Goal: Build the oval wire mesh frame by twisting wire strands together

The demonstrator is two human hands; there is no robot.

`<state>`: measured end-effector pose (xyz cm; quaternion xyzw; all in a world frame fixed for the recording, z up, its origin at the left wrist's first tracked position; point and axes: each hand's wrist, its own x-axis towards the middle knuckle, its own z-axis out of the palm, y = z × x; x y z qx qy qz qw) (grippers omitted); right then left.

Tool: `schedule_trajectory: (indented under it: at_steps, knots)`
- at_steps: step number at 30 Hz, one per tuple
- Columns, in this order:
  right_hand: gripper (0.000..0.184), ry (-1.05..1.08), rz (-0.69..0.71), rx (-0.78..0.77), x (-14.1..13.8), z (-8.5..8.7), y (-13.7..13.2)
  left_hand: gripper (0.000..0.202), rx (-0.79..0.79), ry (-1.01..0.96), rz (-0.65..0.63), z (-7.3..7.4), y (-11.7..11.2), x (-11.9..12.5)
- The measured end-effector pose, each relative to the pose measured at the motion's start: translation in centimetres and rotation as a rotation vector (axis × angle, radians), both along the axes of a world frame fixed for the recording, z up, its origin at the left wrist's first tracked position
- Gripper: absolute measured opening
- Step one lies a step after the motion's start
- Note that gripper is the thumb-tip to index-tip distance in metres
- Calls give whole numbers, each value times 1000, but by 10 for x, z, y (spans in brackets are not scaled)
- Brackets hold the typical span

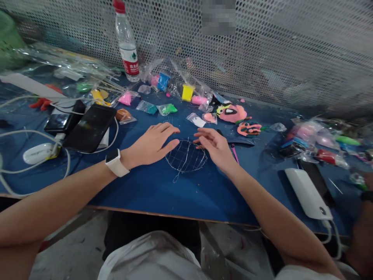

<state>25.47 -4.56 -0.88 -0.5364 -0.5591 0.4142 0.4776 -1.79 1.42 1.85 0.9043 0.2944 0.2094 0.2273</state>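
Observation:
A round wire mesh (183, 171), with a twisted rim and a small loop at its near side, lies on the blue tabletop (163, 194). My left hand (154, 143) is at its left edge, fingers stretched out and thumb apart, holding nothing. On the other side, my right hand (214, 147) hovers by the right rim with its fingers loosely bent and apart. Whether its fingertips touch the wire cannot be made out. Beyond the hands lie small bags of coloured clay, among them white clay (199, 121) and green clay (167, 109).
A water bottle (128, 50) stands by the perforated metal panel (262, 50). Clay figures (231, 112) lie at the back. Left are a phone (91, 127) and white cables; right, a white power bank (308, 193). Another person's arm (361, 233) shows at the right edge.

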Motion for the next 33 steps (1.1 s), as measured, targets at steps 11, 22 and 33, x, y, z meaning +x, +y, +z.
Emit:
schedule_trajectory:
  at_steps: [11,22,33]
  knots:
    - [42,-521,167,448,-4,11,-13,71,90,130,-206,-15,-9,7]
    - [53,-500,258,418,-8,1,-13,54,19,167,-154,-16,-7,10]
    - [73,-548,295,332,-10,3,-15,55,-157,-7,-48,-8,-6,7]
